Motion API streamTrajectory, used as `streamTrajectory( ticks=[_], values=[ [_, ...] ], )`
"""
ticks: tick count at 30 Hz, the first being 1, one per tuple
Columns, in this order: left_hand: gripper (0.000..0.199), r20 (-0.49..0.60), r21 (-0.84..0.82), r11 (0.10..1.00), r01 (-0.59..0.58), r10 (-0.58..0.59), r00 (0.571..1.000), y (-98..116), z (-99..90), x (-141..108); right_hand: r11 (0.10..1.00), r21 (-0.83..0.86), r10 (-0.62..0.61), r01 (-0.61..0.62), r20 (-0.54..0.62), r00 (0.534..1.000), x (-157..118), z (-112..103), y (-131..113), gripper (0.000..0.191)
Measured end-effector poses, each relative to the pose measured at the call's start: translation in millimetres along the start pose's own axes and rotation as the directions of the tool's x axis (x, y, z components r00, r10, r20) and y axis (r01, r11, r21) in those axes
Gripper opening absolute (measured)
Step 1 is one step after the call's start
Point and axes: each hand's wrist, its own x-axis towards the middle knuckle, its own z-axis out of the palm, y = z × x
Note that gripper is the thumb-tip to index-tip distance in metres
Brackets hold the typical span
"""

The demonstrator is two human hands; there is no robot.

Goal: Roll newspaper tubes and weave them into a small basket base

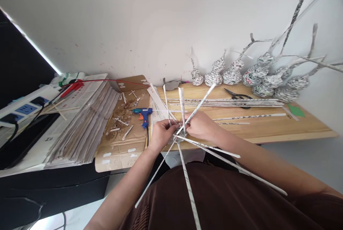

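Between my two hands is a small round piece woven from rolled newspaper tubes [181, 134], near the front edge of the wooden table. Several long paper tubes [189, 183] fan out from it, some toward my body, others up and away. My left hand [162, 133] closes on its left side, thumb and fingers pinching the rim. On the far right side my right hand [199, 124] is closed with bent fingers among the tubes; its fingertips are partly hidden behind them.
A blue glue gun [145, 115] rests left of my hands on stained cardboard [118, 156]. Farther left are a newspaper stack [83, 126] and a power strip [25, 106]. Black-handled scissors [238, 96], paper tubes [257, 104] and several woven gourd shapes [233, 74] occupy the right side.
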Motion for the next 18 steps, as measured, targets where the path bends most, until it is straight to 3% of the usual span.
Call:
streamTrajectory(
  ticks=[5, 10, 13, 16, 18],
  values=[
    [0.012, 0.005, 0.008, 1.000, 0.007, -0.007, 1.000, 2.5, -1.9, -0.1, 0.997, -0.020, -0.069, 0.069, -0.037, 0.997, -2.5, 6.8, 2.4, 0.012],
    [0.010, 0.014, 0.054, 0.999, 0.002, -0.002, 1.000, -2.8, -6.8, -0.8, 0.944, 0.054, -0.317, 0.325, -0.122, 0.941, -1.0, 4.5, 2.4, 0.003],
    [0.008, 0.038, 0.042, 0.998, 0.037, -0.038, 0.999, -6.6, -9.2, -1.1, 0.912, 0.142, -0.382, 0.385, -0.045, 0.923, -2.3, -3.1, -1.8, 0.018],
    [0.006, 0.046, 0.051, 0.998, 0.044, -0.047, 0.998, -9.9, -9.2, -1.1, 0.904, 0.144, -0.415, 0.403, 0.065, 0.908, -5.2, -4.2, -6.1, 0.011],
    [0.005, 0.048, 0.060, 0.998, 0.032, -0.035, 0.998, -10.8, -9.0, -0.9, 0.896, 0.084, -0.443, 0.437, 0.072, 0.894, -6.4, 1.1, -9.0, 0.009]
  ],
)
